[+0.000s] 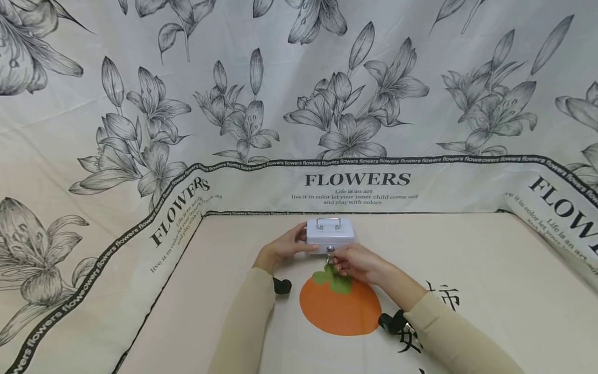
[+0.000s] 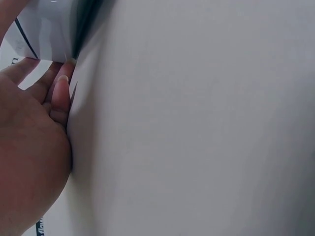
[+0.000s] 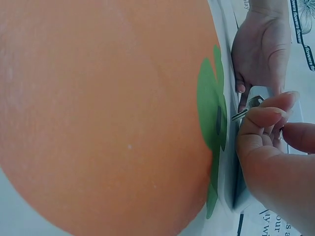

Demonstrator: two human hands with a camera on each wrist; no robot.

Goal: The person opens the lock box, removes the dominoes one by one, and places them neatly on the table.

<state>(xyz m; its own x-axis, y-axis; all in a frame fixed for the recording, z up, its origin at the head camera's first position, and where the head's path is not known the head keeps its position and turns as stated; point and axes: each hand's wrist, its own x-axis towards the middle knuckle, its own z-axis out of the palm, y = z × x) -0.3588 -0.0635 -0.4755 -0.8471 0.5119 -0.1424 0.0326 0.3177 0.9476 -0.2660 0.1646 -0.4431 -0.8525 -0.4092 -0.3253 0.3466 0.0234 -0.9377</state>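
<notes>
A small white cash box [image 1: 330, 236] with a wire handle [image 1: 329, 223] on its lid stands on the cloth, lid down. My left hand [image 1: 286, 244] grips its left side, thumb along the front; in the left wrist view the fingers of that hand [image 2: 34, 132] reach the box's [image 2: 49, 34] lower edge. At the front lock, my right hand [image 1: 359, 261] pinches a key, mostly hidden by the fingers. Beside those fingers a metal key [image 3: 239, 115] sticks out in the right wrist view, its blade pointing away from the box. Whether a key sits inside the lock I cannot tell.
The pale cloth [image 1: 224, 311] carries a printed orange persimmon [image 1: 340, 309] just in front of the box, with black characters to its right. Behind the box rises a curtain [image 1: 261, 187] with flower prints and lettering; more curtain closes off both sides.
</notes>
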